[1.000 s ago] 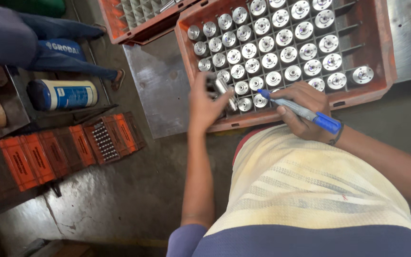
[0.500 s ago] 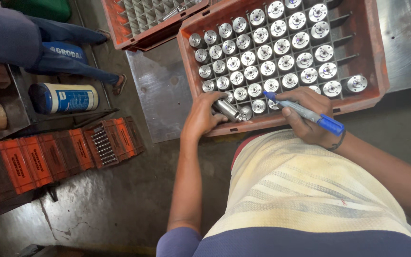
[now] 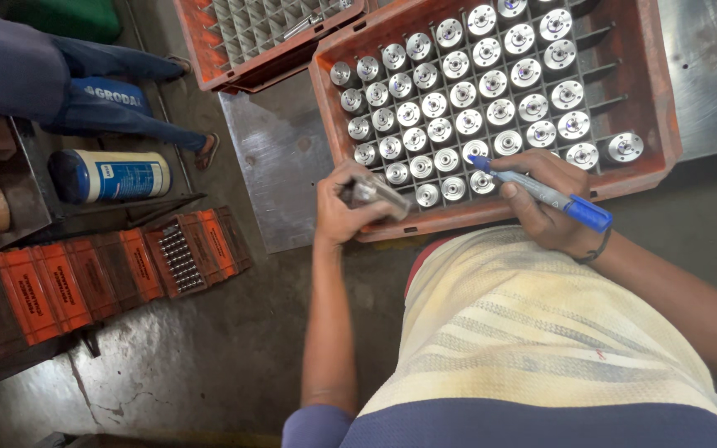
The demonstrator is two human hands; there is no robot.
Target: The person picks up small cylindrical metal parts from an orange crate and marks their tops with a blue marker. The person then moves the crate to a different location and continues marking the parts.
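Clamped in left hand [image 3: 343,211]: one metal cylinder [image 3: 373,194], lifted clear at near edge of orange crate [image 3: 653,99]. Blue marker [image 3: 541,192] gripped in right hand [image 3: 551,207], tip beside front row. Marks not discernible; most cells filled, far-right ones vacant.

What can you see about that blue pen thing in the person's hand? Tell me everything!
The blue marker pen looks like plastic, with a paler blue barrel and a darker blue cap stuck on its back end. It lies slanted in the right hand, whose fingers wrap round its middle. Its uncapped tip points up and left, just over the shiny round metal parts standing in the orange plastic crate. Whether the tip touches one is unclear.
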